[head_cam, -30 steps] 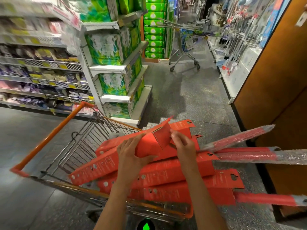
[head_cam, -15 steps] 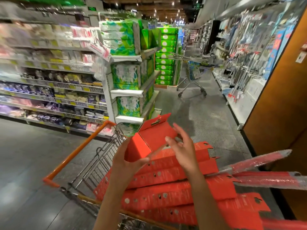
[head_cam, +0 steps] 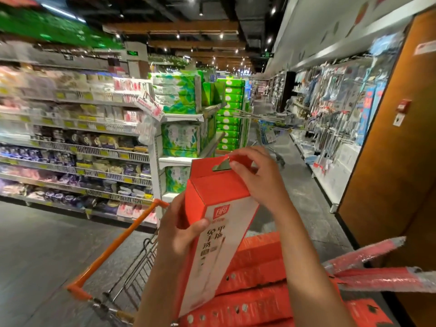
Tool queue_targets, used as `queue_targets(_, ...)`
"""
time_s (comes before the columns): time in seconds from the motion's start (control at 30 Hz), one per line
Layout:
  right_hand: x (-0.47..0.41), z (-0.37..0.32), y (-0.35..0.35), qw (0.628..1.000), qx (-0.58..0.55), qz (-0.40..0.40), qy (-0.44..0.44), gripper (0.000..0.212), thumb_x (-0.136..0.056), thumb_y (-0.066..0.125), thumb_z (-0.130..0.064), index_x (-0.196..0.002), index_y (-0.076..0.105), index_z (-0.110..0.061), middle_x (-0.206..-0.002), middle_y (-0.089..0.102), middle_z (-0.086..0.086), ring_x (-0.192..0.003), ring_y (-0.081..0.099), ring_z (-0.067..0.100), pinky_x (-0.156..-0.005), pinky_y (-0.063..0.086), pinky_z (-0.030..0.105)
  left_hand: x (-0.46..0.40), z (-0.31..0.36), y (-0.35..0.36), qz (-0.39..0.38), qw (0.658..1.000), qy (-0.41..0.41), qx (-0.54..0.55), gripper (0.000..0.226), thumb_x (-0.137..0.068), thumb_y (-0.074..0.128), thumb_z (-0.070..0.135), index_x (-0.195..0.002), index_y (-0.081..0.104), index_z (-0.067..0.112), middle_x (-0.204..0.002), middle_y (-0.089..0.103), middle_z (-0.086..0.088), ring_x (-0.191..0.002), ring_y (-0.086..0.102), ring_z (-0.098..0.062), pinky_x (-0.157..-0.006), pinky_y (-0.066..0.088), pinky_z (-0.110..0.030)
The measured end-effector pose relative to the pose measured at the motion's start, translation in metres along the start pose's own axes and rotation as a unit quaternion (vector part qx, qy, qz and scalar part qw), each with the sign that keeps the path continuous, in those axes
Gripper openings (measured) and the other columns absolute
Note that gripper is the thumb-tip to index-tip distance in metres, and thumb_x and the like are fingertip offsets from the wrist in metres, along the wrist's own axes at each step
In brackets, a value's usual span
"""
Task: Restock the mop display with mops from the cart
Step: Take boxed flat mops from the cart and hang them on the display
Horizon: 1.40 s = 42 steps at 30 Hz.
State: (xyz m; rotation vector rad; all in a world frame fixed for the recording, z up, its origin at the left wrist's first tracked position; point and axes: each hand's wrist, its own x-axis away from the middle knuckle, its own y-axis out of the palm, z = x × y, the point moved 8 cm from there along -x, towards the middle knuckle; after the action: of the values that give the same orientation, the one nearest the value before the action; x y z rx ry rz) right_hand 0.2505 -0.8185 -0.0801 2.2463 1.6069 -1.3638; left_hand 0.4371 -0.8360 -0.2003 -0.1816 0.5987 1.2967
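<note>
A person stands in a shop aisle holding one long orange mop box upright, tilted a little to the right, above the cart. The left hand grips the box just below its top, thumb across the white printed face and the other fingers curled round behind the orange side. The right hand is at the top flap, its fingers bent over the hang tab beside the triangular cut-out (it seems to pinch the tab, though the blur makes that hard to be sure of).

Under the raised box, more orange boxes lie stacked flat in the cart, whose orange handle runs down to the left. Red handles in bubble wrap stick out of the stack to the right, toward a wooden panel.

Farther along the right side, a white display carries hanging long-handled cleaning tools. Green tissue packs fill the end shelves on the left, and a second trolley stands down the aisle.
</note>
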Motion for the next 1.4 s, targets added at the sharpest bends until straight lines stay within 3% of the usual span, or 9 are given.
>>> queue_targets(0.23,0.002,-0.032,-0.049,1.000,0.024,-0.008,0.012,0.024,-0.096,0.065,-0.016,-0.100,0.064,-0.039,-0.106,0.055,-0.001,-0.097,0.052,-0.007,-0.082,0.037,0.007,-0.004,0.026,0.042,-0.054,0.993,-0.031,0.099,0.083,-0.066,0.090,0.050,-0.136,0.059,0.020,-0.123,0.070,-0.014,-0.111,0.069,-0.035,-0.083,0.060,-0.040)
queue_targets(0.43,0.030,-0.053,-0.123,0.993,0.002,0.116,0.015,0.034,-0.093,0.068,-0.017,-0.101,0.065,-0.050,-0.107,0.061,-0.007,-0.096,0.056,-0.009,-0.080,0.044,0.008,-0.003,0.051,0.097,-0.103,0.984,-0.025,0.143,0.075,-0.064,0.089,0.050,-0.130,0.064,0.023,-0.117,0.073,-0.013,-0.105,0.072,-0.032,-0.080,0.061,-0.039)
queue_targets(0.57,0.061,-0.060,-0.178,0.976,-0.047,0.210,0.028,0.032,-0.092,0.064,-0.021,-0.113,0.066,-0.046,-0.122,0.067,-0.010,-0.111,0.063,0.010,-0.082,0.057,0.033,0.003,0.068,0.145,-0.133,0.973,-0.019,0.185,0.058,-0.068,0.082,0.035,-0.124,0.068,0.026,-0.113,0.075,-0.012,-0.102,0.073,-0.030,-0.076,0.060,-0.035)
queue_targets(0.77,0.122,-0.085,-0.257,0.958,-0.020,0.286,0.024,0.040,-0.090,0.060,-0.028,-0.126,0.058,-0.044,-0.123,0.065,-0.018,-0.108,0.065,0.006,-0.078,0.055,0.021,0.032,0.093,0.224,-0.175,0.954,-0.032,0.241,0.056,-0.065,0.082,0.032,-0.120,0.071,0.031,-0.115,0.074,-0.012,-0.106,0.070,-0.034,-0.091,0.055,-0.053)
queue_targets(0.93,0.195,-0.114,-0.318,0.944,0.037,0.327,0.033,0.040,-0.091,0.057,-0.047,-0.130,0.050,-0.054,-0.126,0.055,-0.043,-0.121,0.055,-0.007,-0.095,0.052,0.019,0.086,0.118,0.292,-0.238,0.933,-0.052,0.265,0.059,-0.063,0.087,0.042,-0.119,0.071,0.032,-0.111,0.076,-0.008,-0.095,0.073,-0.025,-0.077,0.060,-0.039)
queue_targets(1.1,0.285,-0.132,-0.376,0.930,0.059,0.354,0.086,0.056,-0.088,0.058,-0.062,-0.141,0.049,-0.045,-0.143,0.056,-0.013,-0.130,0.056,0.012,-0.108,0.047,0.049,0.164,0.143,0.359,-0.318,0.895,-0.093,0.300,0.073,-0.065,0.089,0.047,-0.127,0.064,0.017,-0.100,0.077,-0.005,-0.070,0.072,-0.007,-0.055,0.054,-0.015)
queue_targets(1.2,0.346,-0.151,-0.401,0.924,0.081,0.363,0.092,0.074,-0.084,0.056,-0.074,-0.148,0.044,-0.038,-0.141,0.058,-0.012,-0.128,0.058,0.010,-0.102,0.052,0.034,0.215,0.155,0.394,-0.355,0.869,-0.116,0.324,0.074,-0.061,0.091,0.053,-0.124,0.068,0.022,-0.105,0.076,-0.006,-0.074,0.073,-0.008,-0.059,0.055,-0.016)
queue_targets(1.3,0.408,-0.173,-0.425,0.911,0.112,0.385,0.094,0.061,-0.087,0.055,-0.073,-0.142,0.042,-0.052,-0.137,0.055,-0.032,-0.126,0.055,-0.005,-0.091,0.047,0.009,0.268,0.161,0.426,-0.378,0.853,-0.137,0.334,0.082,-0.066,0.089,0.052,-0.133,0.061,0.013,-0.107,0.076,-0.008,-0.076,0.073,-0.008,-0.064,0.056,-0.018)
queue_targets(1.4,0.472,-0.189,-0.453,0.887,0.135,0.424,0.121,0.057,-0.082,0.056,-0.078,-0.135,0.042,-0.064,-0.145,0.048,-0.030,-0.134,0.047,-0.004,-0.104,0.044,0.021,0.324,0.169,0.457,-0.412,0.831,-0.159,0.337,0.080,-0.073,0.085,0.051,-0.136,0.058,0.010,-0.113,0.074,-0.011,-0.089,0.075,-0.015,-0.070,0.057,-0.021)
